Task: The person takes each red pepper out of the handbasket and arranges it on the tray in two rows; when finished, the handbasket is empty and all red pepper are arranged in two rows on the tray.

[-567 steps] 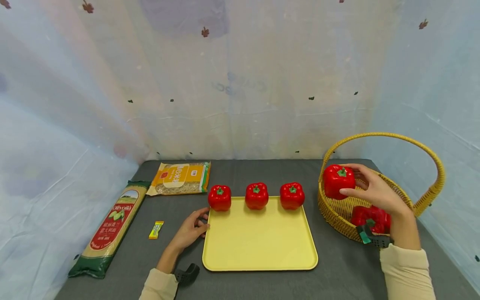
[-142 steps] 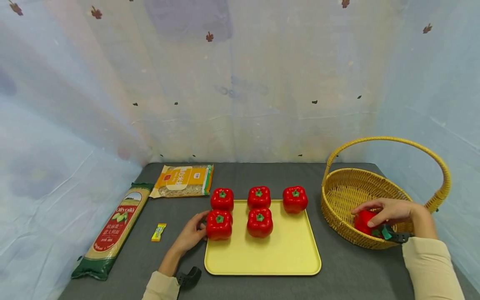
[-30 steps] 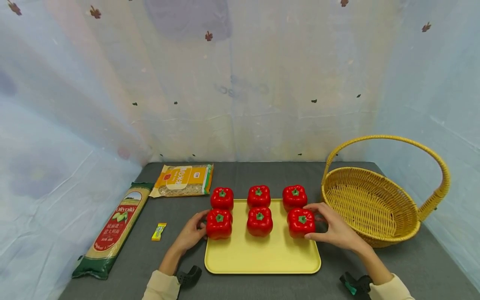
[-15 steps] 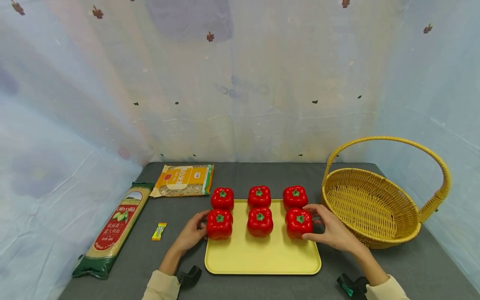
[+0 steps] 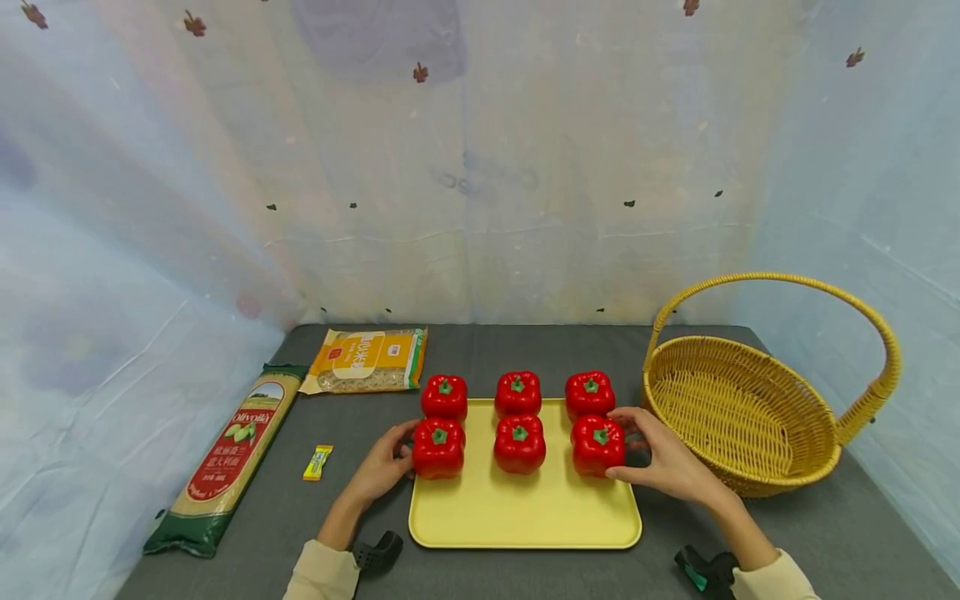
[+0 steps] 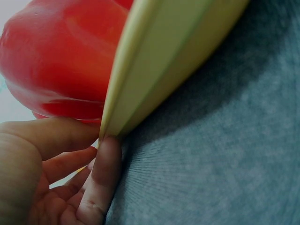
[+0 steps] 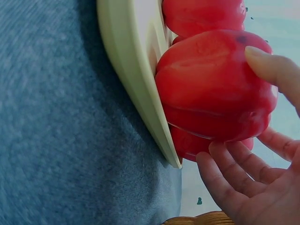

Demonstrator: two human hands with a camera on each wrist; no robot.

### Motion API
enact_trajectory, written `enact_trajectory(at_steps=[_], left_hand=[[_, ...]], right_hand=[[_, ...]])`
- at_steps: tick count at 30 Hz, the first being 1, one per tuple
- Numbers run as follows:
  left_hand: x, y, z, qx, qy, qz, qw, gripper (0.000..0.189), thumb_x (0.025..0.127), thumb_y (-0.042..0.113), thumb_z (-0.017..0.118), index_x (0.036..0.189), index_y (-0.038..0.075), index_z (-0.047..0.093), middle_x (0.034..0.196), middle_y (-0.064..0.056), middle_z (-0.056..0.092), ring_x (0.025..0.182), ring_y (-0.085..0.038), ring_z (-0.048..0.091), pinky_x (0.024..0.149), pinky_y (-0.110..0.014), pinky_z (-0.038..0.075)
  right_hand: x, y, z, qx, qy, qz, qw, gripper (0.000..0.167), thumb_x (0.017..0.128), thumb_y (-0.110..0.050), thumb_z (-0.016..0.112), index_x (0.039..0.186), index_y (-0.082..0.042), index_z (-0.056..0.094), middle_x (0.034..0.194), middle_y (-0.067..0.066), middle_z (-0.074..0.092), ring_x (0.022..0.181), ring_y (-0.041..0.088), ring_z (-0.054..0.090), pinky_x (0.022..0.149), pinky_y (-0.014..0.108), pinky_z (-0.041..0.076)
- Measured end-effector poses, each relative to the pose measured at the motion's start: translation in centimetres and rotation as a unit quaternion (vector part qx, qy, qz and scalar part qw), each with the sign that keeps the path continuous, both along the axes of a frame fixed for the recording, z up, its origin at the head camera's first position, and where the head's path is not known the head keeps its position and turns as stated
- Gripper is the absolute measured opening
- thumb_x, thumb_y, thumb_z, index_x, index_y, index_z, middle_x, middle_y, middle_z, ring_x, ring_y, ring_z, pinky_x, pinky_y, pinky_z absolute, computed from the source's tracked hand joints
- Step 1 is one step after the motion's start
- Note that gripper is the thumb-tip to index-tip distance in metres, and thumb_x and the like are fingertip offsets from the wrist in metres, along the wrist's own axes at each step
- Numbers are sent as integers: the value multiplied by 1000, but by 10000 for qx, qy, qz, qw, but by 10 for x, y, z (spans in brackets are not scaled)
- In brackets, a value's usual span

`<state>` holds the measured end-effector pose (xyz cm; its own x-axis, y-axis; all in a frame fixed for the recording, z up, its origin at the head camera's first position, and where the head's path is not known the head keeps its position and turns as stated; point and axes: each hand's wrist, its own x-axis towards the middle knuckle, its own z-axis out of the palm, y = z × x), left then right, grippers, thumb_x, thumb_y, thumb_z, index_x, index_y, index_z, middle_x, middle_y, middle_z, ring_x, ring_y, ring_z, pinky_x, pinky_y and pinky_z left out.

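Observation:
Red bell peppers with green stems stand on a yellow tray [image 5: 525,525] in two rows of three. Around the front right bell pepper [image 5: 597,446], my right hand [image 5: 667,458] curls its thumb and fingers; the right wrist view shows the thumb on one side of this pepper [image 7: 215,84] and fingertips on the other. My left hand [image 5: 381,467] pinches the tray's left rim, with the thumb above and a finger against its outer side in the left wrist view. Right beside that hand sits the front left bell pepper [image 5: 438,450].
A yellow wicker basket [image 5: 720,408] with a tall handle stands right of the tray. At the left lie a pasta bag [image 5: 232,450], an orange grain bag [image 5: 365,361] and a small yellow packet [image 5: 317,463]. Curtains [image 5: 480,167] bound the dark table.
Since the earliest frame, peppers have passed from the basket onto the tray's front row. Over the last second the right hand shifted its pepper slightly left. The left hand stays at the rim.

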<state>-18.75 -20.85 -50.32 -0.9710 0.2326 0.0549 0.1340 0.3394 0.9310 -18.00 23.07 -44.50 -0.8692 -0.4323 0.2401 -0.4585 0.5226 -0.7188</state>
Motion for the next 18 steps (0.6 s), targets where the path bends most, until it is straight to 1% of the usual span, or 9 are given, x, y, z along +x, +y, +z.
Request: enact_trajectory(at_steps=[7,10,13,14,15,16,18], left_hand=[[1,0,-1,113,88,23,9999,50,87,-7,53,135,-4,41,113,-20,49,69,-15,55,58,-29,53],[2,0,-2,126,103,5,9999,50,87,-6,53,135,-5,40,114,-21,48,68,-13,55,58,-28,53],[1,-1,-2,125,79,13,9999,50,87,-6,54,135,-5,40,115,-21,48,69,-14,55,59,-29,53],[1,-1,-2,121,64,-5,9999,50,87,-6,54,135,-5,40,115,-21,48,69,-15,55,59,-30,53],[-1,-3,-4,130,39,26,9999,50,87,-5,54,135,-2,41,114,-18,49,69,-15,55,59,-30,53],[0,-2,0,139,-4,15,9999,50,87,-5,54,135,-2,41,114,-19,49,70,-16,56,59,-31,53],[0,-4,3,140,-121,-38,9998,51,88,-3,55,136,-3,40,117,-20,49,72,-16,56,60,-31,54]], right_hand=[[0,2,1,68,-65,-1,10000,75,70,-36,81,130,-10,43,119,4,52,101,23,56,79,38,53],[2,4,5,41,-115,17,9999,75,72,-35,80,131,-10,42,120,5,50,103,24,54,81,41,52],[2,6,10,-18,-70,30,10000,73,73,-31,80,131,-9,41,119,7,49,105,27,51,83,44,50],[2,7,13,-29,-41,33,10000,73,74,-29,79,132,-8,41,119,7,49,105,26,51,83,44,50],[2,7,15,-57,17,46,10000,72,74,-27,79,132,-8,41,120,7,49,105,24,51,83,43,50],[2,8,18,-55,104,52,9999,71,75,-24,79,132,-7,41,121,8,49,104,21,51,83,41,51],[1,10,24,-67,240,83,9997,69,76,-20,78,133,-8,41,122,7,49,104,17,52,84,37,51]])
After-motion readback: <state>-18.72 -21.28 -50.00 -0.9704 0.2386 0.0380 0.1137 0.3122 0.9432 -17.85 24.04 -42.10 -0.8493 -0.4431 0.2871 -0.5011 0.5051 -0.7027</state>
